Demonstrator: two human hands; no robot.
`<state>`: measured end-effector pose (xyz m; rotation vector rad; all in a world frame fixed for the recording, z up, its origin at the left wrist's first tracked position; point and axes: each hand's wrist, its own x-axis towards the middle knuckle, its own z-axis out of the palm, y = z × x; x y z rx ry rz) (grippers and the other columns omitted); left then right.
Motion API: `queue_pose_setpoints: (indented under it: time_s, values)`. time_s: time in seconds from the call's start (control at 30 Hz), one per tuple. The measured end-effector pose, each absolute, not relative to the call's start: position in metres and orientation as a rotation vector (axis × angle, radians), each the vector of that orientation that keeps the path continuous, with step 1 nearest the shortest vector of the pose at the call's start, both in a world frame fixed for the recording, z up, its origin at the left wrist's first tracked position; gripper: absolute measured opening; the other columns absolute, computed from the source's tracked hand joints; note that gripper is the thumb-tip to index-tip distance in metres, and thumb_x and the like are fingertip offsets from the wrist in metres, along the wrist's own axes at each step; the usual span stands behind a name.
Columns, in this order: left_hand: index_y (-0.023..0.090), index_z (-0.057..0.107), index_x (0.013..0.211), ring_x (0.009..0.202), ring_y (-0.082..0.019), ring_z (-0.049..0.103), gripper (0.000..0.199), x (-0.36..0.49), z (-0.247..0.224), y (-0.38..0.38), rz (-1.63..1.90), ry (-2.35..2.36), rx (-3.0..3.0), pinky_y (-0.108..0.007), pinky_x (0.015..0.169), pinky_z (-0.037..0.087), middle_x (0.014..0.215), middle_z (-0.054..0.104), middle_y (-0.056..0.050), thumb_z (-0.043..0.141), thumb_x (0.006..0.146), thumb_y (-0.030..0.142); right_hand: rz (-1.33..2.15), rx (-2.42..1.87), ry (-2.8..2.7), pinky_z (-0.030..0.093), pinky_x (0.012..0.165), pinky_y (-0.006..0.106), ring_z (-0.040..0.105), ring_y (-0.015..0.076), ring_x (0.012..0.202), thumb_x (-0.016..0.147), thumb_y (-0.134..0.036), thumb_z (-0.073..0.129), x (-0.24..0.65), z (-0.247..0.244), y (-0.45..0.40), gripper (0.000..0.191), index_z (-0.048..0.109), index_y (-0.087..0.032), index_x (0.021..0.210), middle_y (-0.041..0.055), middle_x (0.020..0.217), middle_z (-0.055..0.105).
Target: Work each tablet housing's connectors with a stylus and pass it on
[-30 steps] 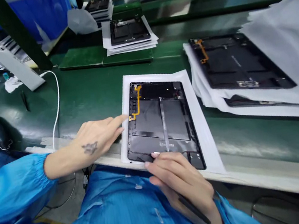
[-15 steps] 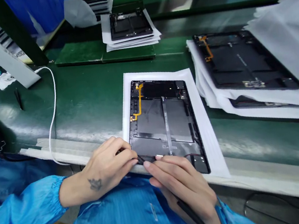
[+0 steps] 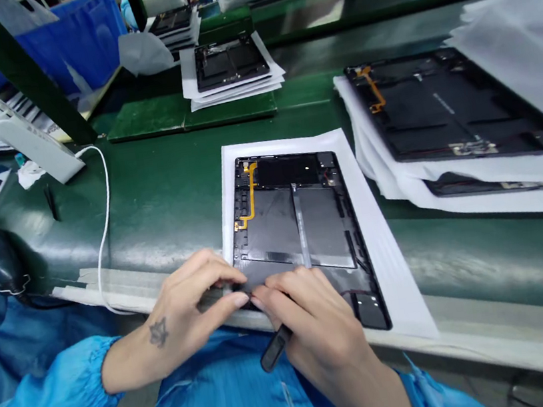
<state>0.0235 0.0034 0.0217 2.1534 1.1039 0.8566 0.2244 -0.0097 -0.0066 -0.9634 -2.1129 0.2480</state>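
- The left hand (image 3: 193,309) comes in from its blue sleeve (image 3: 69,387) with the back of the hand up, wrist low, fingers bent; thumb and index fingertip stand a narrow gap apart at the near left corner of the open tablet housing (image 3: 280,229). Whether anything lies between them, I cannot tell.
- The right hand (image 3: 321,324) angles up and inward, knuckles raised, fingers curled closely, holding a black pen-like tool (image 3: 276,349) whose end sticks out below the fingers. Its fingertips meet the housing's near edge, just beside the left thumb.
- The housing lies flat beyond both hands, on a white sheet (image 3: 396,280) upon the green tabletop (image 3: 163,192); its orange flex cable (image 3: 252,199) is ahead of the left fingertips.
- Left of the left hand, a white cord (image 3: 108,206) curves down; dark tweezers (image 3: 50,202) lie farther out.
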Motion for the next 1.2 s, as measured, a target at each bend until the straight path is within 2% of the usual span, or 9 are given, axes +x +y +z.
queue_pose_setpoints:
  time_s: [0.13, 0.47, 0.53, 0.6, 0.67, 0.83, 1.03, 1.2]
  values:
    - [0.019, 0.068, 0.109, 0.084, -0.014, 0.062, 0.013, 0.023, 0.011, -0.004, 1.067, 1.155, 2.120, -0.025, 0.071, 0.052, 0.091, 0.065, -0.004, 0.065, 0.096, 0.018, 0.309, -0.968, -2.069, 0.033, 0.066, 0.032, 0.046, 0.0160, 0.072, 0.094, 0.001, 0.043, 0.225, -0.009, -0.011, 0.025, 0.061, -0.016, 0.091, 0.0036, 0.079, 0.060]
    - [0.019, 0.070, 0.097, 0.079, -0.013, 0.062, 0.006, 0.030, 0.008, -0.005, 1.089, 1.159, 2.001, -0.024, 0.070, 0.053, 0.086, 0.066, -0.003, 0.065, 0.096, 0.018, 0.302, -0.927, -2.072, 0.031, 0.065, 0.031, 0.044, 0.0155, 0.068, 0.096, 0.001, 0.037, 0.223, -0.005, -0.008, 0.031, 0.059, -0.017, 0.082, 0.0025, 0.074, 0.056]
    - [0.018, 0.068, 0.095, 0.079, -0.012, 0.062, 0.007, 0.029, 0.009, -0.003, 1.064, 1.167, 2.044, -0.023, 0.070, 0.052, 0.085, 0.065, -0.002, 0.062, 0.098, 0.019, 0.256, -0.935, -2.070, 0.033, 0.065, 0.031, 0.047, 0.0157, 0.070, 0.100, -0.004, 0.037, 0.223, -0.005, -0.009, 0.030, 0.062, -0.016, 0.090, 0.0036, 0.078, 0.061]
    - [0.018, 0.066, 0.095, 0.079, -0.012, 0.061, 0.009, 0.026, 0.011, -0.001, 1.025, 1.167, 2.168, -0.024, 0.070, 0.052, 0.085, 0.064, -0.003, 0.058, 0.100, 0.018, 0.180, -0.941, -2.074, 0.036, 0.067, 0.032, 0.051, 0.0169, 0.075, 0.102, -0.009, 0.043, 0.224, -0.006, -0.010, 0.022, 0.064, -0.013, 0.106, 0.0064, 0.087, 0.067]
    - [0.017, 0.064, 0.098, 0.080, -0.013, 0.060, 0.010, 0.022, 0.011, 0.000, 0.963, 1.162, 2.340, -0.025, 0.070, 0.051, 0.086, 0.064, -0.004, 0.055, 0.101, 0.016, 0.122, -0.913, -2.100, 0.038, 0.069, 0.033, 0.054, 0.0182, 0.079, 0.101, -0.010, 0.046, 0.227, -0.008, -0.011, 0.023, 0.063, -0.008, 0.117, 0.0099, 0.096, 0.070]
    - [0.014, 0.061, 0.107, 0.083, -0.016, 0.056, 0.014, 0.013, 0.011, -0.003, 0.802, 1.085, 2.689, -0.028, 0.072, 0.050, 0.092, 0.064, -0.007, 0.052, 0.099, 0.006, 0.067, -0.850, -2.206, 0.041, 0.069, 0.034, 0.054, 0.0190, 0.077, 0.102, -0.004, 0.031, 0.230, -0.010, -0.012, 0.038, 0.068, -0.007, 0.109, 0.0104, 0.094, 0.071]
    - [0.010, 0.062, 0.109, 0.082, -0.017, 0.054, 0.019, 0.013, 0.021, 0.000, 0.618, 1.018, 2.847, -0.028, 0.073, 0.052, 0.094, 0.063, -0.009, 0.046, 0.101, 0.007, -0.011, -0.851, -2.268, 0.041, 0.069, 0.036, 0.053, 0.0198, 0.077, 0.101, -0.006, 0.039, 0.226, -0.011, -0.012, 0.032, 0.071, -0.006, 0.109, 0.0109, 0.095, 0.070]
    - [0.012, 0.063, 0.116, 0.081, -0.016, 0.059, 0.020, 0.007, 0.016, -0.001, 0.821, 1.073, 2.798, -0.028, 0.071, 0.054, 0.092, 0.065, -0.007, 0.058, 0.097, 0.008, -0.076, -0.849, -2.294, 0.041, 0.073, 0.037, 0.053, 0.0205, 0.080, 0.100, -0.005, 0.039, 0.226, -0.011, -0.013, 0.033, 0.071, -0.007, 0.110, 0.0112, 0.100, 0.072]
